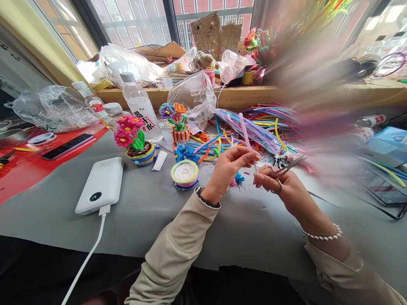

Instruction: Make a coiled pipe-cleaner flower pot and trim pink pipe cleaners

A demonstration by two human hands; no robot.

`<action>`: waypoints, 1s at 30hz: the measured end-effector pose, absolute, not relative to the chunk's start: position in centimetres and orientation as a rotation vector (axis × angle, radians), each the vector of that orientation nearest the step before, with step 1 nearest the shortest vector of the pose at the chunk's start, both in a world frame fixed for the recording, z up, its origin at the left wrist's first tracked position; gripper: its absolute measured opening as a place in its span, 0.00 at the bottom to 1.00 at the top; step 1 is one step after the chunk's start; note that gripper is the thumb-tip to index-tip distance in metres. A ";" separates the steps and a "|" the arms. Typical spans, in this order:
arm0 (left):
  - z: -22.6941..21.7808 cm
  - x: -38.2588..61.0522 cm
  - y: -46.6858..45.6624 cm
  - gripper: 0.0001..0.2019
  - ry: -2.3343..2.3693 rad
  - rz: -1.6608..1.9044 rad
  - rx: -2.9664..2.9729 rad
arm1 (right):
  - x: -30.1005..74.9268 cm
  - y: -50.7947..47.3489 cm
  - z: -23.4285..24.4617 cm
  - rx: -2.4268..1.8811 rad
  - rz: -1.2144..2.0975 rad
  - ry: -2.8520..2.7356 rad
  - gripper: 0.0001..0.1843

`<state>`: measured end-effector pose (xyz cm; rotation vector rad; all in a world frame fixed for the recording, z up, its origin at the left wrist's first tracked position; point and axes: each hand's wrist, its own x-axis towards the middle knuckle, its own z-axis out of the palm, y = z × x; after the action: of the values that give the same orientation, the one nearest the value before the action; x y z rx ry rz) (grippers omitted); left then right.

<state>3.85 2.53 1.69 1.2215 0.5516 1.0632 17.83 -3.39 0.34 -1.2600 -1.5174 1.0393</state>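
A pale pink pipe cleaner (245, 131) stands upright between the fingers of my left hand (230, 167), which is closed on it. My right hand (282, 186) carries scissors (288, 166), with a finger through one handle ring and the blades pointing right. Its thumb and fingertips are pinched at the lower end of the pipe cleaner. Below the hands lie blue and pink fuzzy pieces (238, 178) among small scraps. Left of my left hand stands a round coiled pot (185, 174) with a yellow rim and white filling.
Bundled pipe cleaners (251, 129) lie behind my hands. Two small pots of pipe-cleaner flowers (129, 133), (178, 116) stand to the left, near a water bottle (140, 106) and a white power bank (101, 184) with its cable. A large blur covers the right side.
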 end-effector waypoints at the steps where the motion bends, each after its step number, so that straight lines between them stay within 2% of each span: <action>1: 1.7 3.8 2.6 0.07 0.550 1.079 1.214 | 17.8 -3.4 0.4 -1.248 1.072 -1.503 0.15; 6: 2.1 3.3 2.6 0.08 0.496 0.975 1.202 | 18.4 -3.5 0.4 -1.154 1.258 -1.476 0.23; 13: 2.7 2.7 2.1 0.09 0.398 0.641 1.366 | 18.6 -3.4 0.1 -0.837 1.484 -1.800 0.29; 20: 2.6 2.6 2.1 0.08 0.398 0.677 1.395 | 18.0 -3.3 0.2 -0.827 1.529 -1.791 0.29; 26: 2.6 2.8 2.7 0.10 0.472 0.713 1.340 | 18.8 -2.3 0.3 -1.004 1.329 -1.736 0.19; 30: 3.5 3.3 4.0 0.11 0.682 0.891 1.322 | 19.6 -1.7 -0.5 -1.137 1.218 -1.653 0.23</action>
<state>3.28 3.99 3.50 1.3220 0.6821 0.8913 19.60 -1.73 -0.52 -1.1369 -1.6531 1.2181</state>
